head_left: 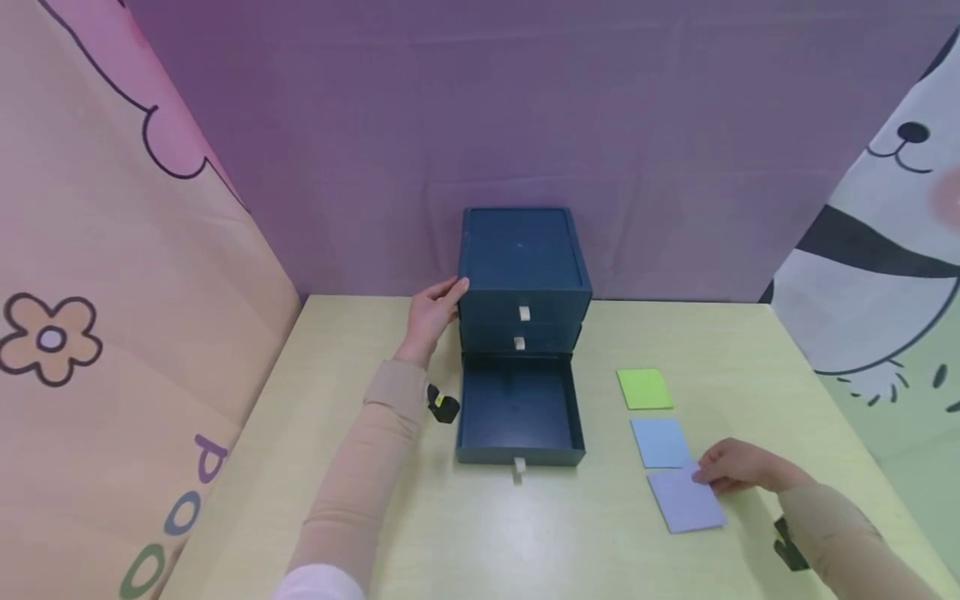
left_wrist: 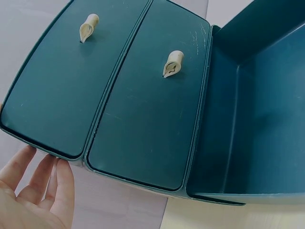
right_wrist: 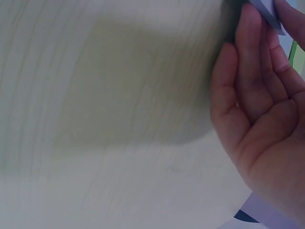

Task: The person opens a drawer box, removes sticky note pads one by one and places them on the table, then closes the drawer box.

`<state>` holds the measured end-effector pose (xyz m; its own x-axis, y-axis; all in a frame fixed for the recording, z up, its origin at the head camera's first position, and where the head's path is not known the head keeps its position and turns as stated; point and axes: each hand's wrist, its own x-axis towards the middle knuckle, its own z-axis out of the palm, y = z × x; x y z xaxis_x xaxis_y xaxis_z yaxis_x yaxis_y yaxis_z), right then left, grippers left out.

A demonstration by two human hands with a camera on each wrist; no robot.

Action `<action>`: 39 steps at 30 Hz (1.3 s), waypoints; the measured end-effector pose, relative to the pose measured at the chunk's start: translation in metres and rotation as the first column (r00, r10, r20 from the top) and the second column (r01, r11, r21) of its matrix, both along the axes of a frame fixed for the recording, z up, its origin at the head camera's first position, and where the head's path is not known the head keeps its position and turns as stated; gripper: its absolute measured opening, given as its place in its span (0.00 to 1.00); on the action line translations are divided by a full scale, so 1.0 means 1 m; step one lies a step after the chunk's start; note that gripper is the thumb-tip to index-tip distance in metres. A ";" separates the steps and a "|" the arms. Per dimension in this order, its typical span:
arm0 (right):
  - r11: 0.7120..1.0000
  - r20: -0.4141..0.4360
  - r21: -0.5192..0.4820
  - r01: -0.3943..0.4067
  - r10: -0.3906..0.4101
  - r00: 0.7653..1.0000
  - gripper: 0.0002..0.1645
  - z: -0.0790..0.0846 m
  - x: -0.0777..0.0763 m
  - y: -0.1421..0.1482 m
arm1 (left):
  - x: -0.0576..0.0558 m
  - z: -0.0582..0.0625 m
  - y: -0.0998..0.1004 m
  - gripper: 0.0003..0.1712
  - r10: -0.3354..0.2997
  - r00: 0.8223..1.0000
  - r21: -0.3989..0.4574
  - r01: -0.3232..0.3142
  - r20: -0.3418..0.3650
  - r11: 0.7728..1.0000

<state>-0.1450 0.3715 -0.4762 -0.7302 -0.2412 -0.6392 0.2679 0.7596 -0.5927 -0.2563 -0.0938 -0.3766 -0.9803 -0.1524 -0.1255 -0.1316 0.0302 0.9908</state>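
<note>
A dark blue drawer cabinet [head_left: 525,250] stands against the back cloth, its lowest drawer [head_left: 517,408] pulled out with nothing inside. My left hand [head_left: 435,315] steadies the cabinet at its left side; in the left wrist view the fairly straight fingers [left_wrist: 63,191] touch the side wall. On the right, my right hand [head_left: 738,467] pinches the edge of a purple sticky note pad [head_left: 684,504] between thumb and fingers. In the right wrist view only a corner of the pad [right_wrist: 268,13] shows. The purple pad slightly overlaps a blue sticky note pad [head_left: 658,442].
Beyond the blue pad lies a green sticky note pad [head_left: 645,389]. Two upper drawers [head_left: 487,337] are closed, with small pale pull tabs [left_wrist: 173,63]. Printed cloths hang on both sides of the pale wooden table [head_left: 525,533].
</note>
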 end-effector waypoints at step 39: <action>0.961 0.011 0.276 0.019 -0.023 1.000 0.11 0.006 -0.001 -0.022 | -0.004 -0.003 0.001 0.30 0.014 1.000 0.001 -0.014 -0.011 1.000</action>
